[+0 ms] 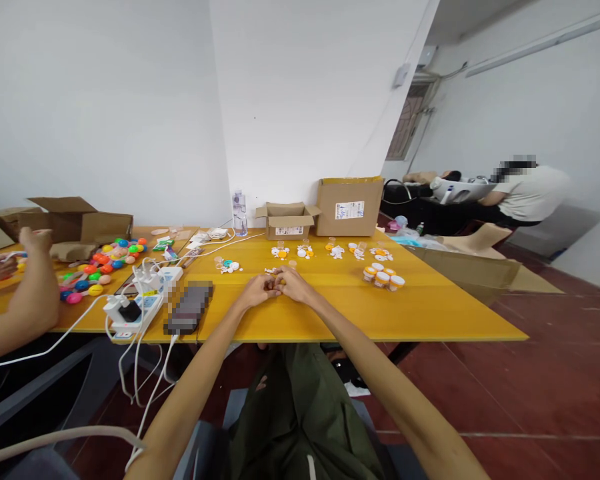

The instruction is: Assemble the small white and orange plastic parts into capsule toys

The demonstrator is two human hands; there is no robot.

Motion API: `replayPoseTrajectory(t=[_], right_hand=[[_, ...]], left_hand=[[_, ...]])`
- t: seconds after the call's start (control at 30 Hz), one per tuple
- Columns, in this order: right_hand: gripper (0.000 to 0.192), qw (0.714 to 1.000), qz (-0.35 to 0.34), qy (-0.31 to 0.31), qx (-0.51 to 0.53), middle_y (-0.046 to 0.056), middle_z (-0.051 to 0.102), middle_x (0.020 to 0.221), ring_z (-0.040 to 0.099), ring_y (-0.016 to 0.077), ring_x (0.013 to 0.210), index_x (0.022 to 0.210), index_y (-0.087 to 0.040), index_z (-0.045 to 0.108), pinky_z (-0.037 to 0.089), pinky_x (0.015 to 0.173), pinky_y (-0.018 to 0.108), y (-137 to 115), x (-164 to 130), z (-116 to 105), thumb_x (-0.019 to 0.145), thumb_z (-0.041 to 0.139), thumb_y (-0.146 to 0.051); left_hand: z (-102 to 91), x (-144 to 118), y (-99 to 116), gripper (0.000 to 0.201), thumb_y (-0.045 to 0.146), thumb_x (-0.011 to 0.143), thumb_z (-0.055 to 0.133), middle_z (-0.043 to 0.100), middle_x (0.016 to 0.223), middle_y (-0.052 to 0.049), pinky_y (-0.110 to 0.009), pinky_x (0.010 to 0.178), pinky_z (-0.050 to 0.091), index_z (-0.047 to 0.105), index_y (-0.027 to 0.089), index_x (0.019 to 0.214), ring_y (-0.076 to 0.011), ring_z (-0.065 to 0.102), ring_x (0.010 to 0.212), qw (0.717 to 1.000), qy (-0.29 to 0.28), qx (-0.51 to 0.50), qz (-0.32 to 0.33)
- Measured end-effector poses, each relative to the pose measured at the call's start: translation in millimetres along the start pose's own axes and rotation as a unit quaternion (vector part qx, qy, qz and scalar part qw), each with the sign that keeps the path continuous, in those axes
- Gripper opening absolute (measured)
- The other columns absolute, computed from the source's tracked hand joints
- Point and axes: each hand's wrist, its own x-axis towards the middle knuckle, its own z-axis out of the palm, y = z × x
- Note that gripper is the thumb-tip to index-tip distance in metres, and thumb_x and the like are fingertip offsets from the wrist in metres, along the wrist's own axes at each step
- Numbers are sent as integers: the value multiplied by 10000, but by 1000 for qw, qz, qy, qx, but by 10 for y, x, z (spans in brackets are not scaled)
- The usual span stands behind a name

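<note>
My left hand [259,291] and my right hand [293,285] meet over the middle of the yellow table. The fingers of both are bent and pinched together at the tips. Whatever is between them is too small and covered to make out. Just beyond the fingertips lie a few small white pieces [270,271] and a small clear cup [293,265]. Farther back, several little piles of white and orange parts [305,252] are spread in a row, some with clear cups. To the right stands a cluster of small jars with white and orange lids [384,277].
A phone [190,307] and a white power strip [153,300] with trailing cables lie left. Cardboard boxes [350,207] and a water bottle [239,213] stand at the wall. Far left, another person's arm [35,287] is near colourful balls [105,263]. Another person sits far right.
</note>
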Motion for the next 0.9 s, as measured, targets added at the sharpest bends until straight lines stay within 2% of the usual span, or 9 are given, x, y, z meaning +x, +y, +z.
replayPoseTrajectory(t=[0.23,0.37,0.7,0.9], right_hand=[[185,1000,15,15,15,96,692,1184,637,264,1157,638,-194,700,488,1018,419,13,-38,18,745,660,-47],[170,999,-5,24,26,71,700,1149,647,243,1123,668,-205,722,511,983,389,54,-43,31,746,672,-62],[166,1000,-5,1,24,76,695,1122,650,249,1095,676,-211,739,532,925,367,80,-13,3,768,648,-108],[145,1000,0,1,14,78,706,1100,654,261,1101,681,-210,743,507,976,385,41,-4,0,757,670,-109]], left_hand=[[0,-9,9,241,355,733,687,459,613,60,-243,586,336,534,185,658,-113,434,605,1000,-2,1,7],[1,-6,18,264,369,732,686,450,606,63,-244,584,334,516,187,643,-113,432,606,1000,-2,7,4],[-15,-9,87,273,367,724,670,438,597,65,-238,569,316,485,193,622,-111,419,596,1000,-6,9,7],[-10,1,63,299,414,721,679,429,587,64,-236,553,314,494,197,630,-113,408,585,1000,-2,11,3]])
